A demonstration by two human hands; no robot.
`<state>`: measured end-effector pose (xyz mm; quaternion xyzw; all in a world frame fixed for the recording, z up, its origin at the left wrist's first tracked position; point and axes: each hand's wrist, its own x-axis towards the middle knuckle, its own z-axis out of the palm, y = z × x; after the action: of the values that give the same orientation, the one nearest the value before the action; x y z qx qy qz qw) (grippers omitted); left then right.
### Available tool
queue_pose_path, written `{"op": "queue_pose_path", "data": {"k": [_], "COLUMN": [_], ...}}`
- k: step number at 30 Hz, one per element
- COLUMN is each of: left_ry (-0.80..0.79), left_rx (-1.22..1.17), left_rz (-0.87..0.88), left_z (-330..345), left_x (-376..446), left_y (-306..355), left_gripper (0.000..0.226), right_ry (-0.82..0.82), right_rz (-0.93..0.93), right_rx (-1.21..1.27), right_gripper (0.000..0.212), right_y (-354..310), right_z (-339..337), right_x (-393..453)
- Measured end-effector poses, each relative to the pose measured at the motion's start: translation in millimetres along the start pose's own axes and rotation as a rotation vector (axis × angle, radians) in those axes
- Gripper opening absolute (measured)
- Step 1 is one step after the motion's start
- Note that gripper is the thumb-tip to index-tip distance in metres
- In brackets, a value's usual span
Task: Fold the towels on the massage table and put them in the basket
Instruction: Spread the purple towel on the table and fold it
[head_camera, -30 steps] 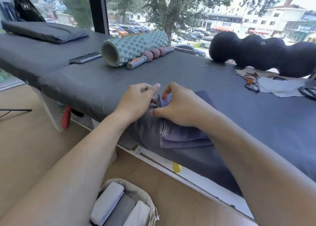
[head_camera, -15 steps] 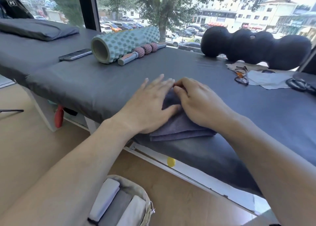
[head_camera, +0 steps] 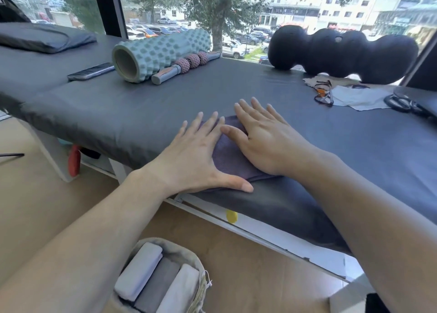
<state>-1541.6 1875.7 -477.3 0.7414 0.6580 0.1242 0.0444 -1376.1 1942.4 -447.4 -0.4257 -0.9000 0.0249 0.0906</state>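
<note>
Your left hand [head_camera: 196, 157] and right hand [head_camera: 264, 135] flat, fingers spread, pressing folded purple towel [head_camera: 228, 155] (near bench [head_camera: 142, 114] edge), basket [head_camera: 189, 253] below.

A folded towel [head_camera: 230, 155] lies at the massage table's [head_camera: 146, 114] near edge, the left hand [head_camera: 197, 157] and right hand [head_camera: 264, 142] flat on it. Far left sit a foam roller [head_camera: 160, 53], a roller stick [head_camera: 186, 66] just right of it, and what may be a phone [head_camera: 91, 71]. A basket [head_camera: 189, 258] stands on the floor below, three folded towels [head_camera: 156, 284] inside.
</note>
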Motion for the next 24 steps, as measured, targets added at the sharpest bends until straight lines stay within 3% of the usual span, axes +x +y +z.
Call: {"op": "queue_pose_path", "data": {"k": [3,12,14,17,18,22,24], "left_ry": [0.006,-0.002,0.014,0.042,0.046,0.04,0.038], "left_rx": [0.013,-0.057,-0.098,-0.196,-0.2,-0.168,-0.166], "left_rz": [0.005,-0.015,-0.022,-0.033,-0.033,-0.057,-0.078], "left_z": [2.4,5.4,6.9,8.3,8.7,7.2,5.1], "left_x": [-0.7,-0.3,0.6,1.0,0.8,0.0,1.5], "left_y": [0.2,-0.3,-0.5,-2.6,-2.8,0.5,1.6], "left_gripper": [0.151,0.138,0.125,0.111,0.108,0.096,0.093], "right_ry": [-0.103,-0.255,-0.213,0.033,0.046,-0.156,-0.124], "right_rz": [-0.097,0.037,0.103,0.134,0.114,0.108,0.227], "right_rx": [0.005,0.041,-0.022,-0.016,0.01,0.059,0.029], "right_gripper": [0.073,0.073,0.072,0.072,0.071,0.071,0.076], "right_y": [1.3,17.4,18.9,9.0,5.3,9.7,20.2], "right_z": [4.1,-2.1,-7.6,-8.2,-5.9,-1.7,-14.5], "right_x": [-6.7,-7.7,-3.3,-0.7,-1.3,-8.2,-11.0]}}
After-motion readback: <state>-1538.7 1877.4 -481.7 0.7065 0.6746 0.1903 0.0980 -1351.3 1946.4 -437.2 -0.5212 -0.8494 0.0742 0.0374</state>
